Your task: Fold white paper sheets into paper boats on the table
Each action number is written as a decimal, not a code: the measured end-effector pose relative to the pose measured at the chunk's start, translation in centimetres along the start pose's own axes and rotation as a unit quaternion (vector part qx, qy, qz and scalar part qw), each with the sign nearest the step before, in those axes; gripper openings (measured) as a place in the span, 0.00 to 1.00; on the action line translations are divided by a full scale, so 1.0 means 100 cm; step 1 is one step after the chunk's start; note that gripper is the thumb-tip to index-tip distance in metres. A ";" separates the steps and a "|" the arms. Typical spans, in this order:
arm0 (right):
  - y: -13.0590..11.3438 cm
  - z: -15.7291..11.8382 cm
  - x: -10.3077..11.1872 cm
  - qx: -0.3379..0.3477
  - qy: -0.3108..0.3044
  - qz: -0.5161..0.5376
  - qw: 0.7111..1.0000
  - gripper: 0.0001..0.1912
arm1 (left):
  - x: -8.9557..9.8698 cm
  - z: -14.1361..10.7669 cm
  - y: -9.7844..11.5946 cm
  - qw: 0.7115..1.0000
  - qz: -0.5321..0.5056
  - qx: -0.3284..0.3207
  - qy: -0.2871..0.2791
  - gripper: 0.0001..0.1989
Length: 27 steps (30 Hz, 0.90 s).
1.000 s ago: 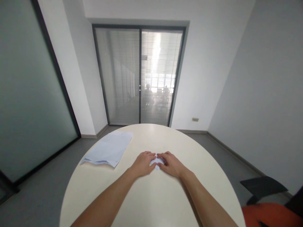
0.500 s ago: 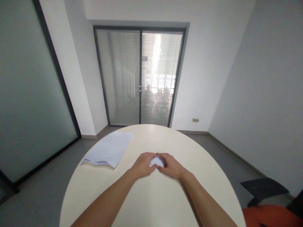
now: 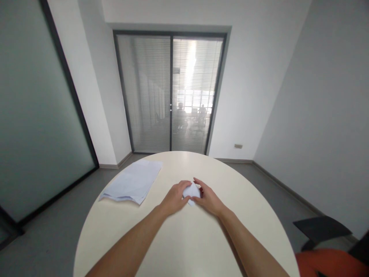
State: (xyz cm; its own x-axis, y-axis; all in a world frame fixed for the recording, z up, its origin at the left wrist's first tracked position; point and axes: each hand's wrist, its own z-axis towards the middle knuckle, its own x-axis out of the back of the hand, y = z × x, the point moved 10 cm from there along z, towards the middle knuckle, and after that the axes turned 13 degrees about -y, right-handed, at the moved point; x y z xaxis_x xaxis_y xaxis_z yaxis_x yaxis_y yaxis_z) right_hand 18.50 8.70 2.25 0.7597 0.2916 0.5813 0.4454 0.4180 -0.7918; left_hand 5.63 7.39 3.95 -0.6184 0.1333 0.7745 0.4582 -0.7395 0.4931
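A small piece of folded white paper is held between my two hands near the middle of the round table. Its upper end comes to a point, and a corner shows below my thumbs. My left hand grips its left side, thumb below and fingers above. On the other side my right hand curls round the right edge, its thumb on the paper and its index finger raised near the tip. Part of the paper is hidden by the fingers.
White sheets lie stacked at the left edge of the cream round table. A chair with a red seat and black armrest stands at the right. Beyond the table is a glazed partition with blinds.
Both hands have lifted slightly and their fingers have parted at the top. More of the folded paper shows, now with a pointed upper end. The stacked sheets have not moved.
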 end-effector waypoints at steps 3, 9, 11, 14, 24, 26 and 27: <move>0.004 0.003 0.001 -0.007 0.004 0.018 1.000 0.35 | 0.005 0.001 -0.003 0.999 -0.035 0.020 0.032 0.26; -0.004 0.004 0.003 0.024 0.006 0.075 0.997 0.24 | 0.011 0.000 -0.021 0.987 -0.091 0.113 0.071 0.17; -0.009 0.005 0.002 0.031 -0.001 0.087 0.996 0.22 | 0.014 0.001 -0.020 0.987 -0.093 0.106 0.077 0.12; -0.010 0.004 0.001 0.029 0.001 0.080 0.996 0.21 | 0.017 0.002 -0.020 0.985 -0.111 0.106 0.081 0.09; -0.015 0.005 0.001 0.025 0.001 0.026 0.999 0.21 | 0.012 0.003 -0.021 0.975 -0.165 0.120 0.085 0.10; -0.018 0.004 0.002 0.029 0.005 0.030 0.999 0.20 | 0.016 0.002 -0.018 0.976 -0.160 0.112 0.095 0.09; -0.021 0.004 0.002 0.033 0.004 0.034 0.999 0.20 | 0.019 0.002 -0.016 0.977 -0.155 0.106 0.101 0.08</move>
State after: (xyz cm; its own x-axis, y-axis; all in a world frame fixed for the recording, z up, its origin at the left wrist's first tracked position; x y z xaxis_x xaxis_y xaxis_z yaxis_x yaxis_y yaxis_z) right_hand 17.50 8.24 4.05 0.7909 0.3150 0.5246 0.3608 0.4525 -0.8156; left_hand 3.90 8.95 4.72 -0.8516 0.1809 0.4920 0.3377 -0.5285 0.7789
